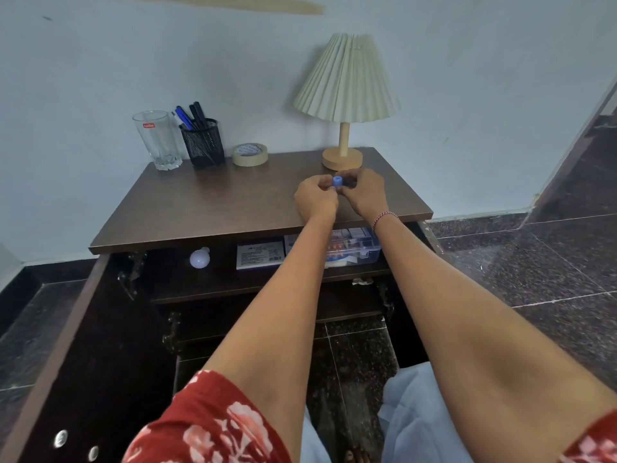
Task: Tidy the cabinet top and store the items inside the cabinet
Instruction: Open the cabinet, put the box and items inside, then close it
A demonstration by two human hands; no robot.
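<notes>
Blue cap (337, 181) pinched between left hand (315, 199), right hand (364, 194), near cabinet top (207, 198) front edge.

A dark brown wooden cabinet (207, 198) is seen from above, its left door swung open. Along the back of its top a clear drinking glass (157, 139), a black mesh pen holder (203, 143) filled with pens, and a flat roll of masking tape (249, 154) are lined up. Inside, a white bulb (199, 258), a flat box (260, 253) and a clear plastic case (354, 247) are stored on the upper shelf. A small blue cap-like piece (337, 181) is held above the top.
</notes>
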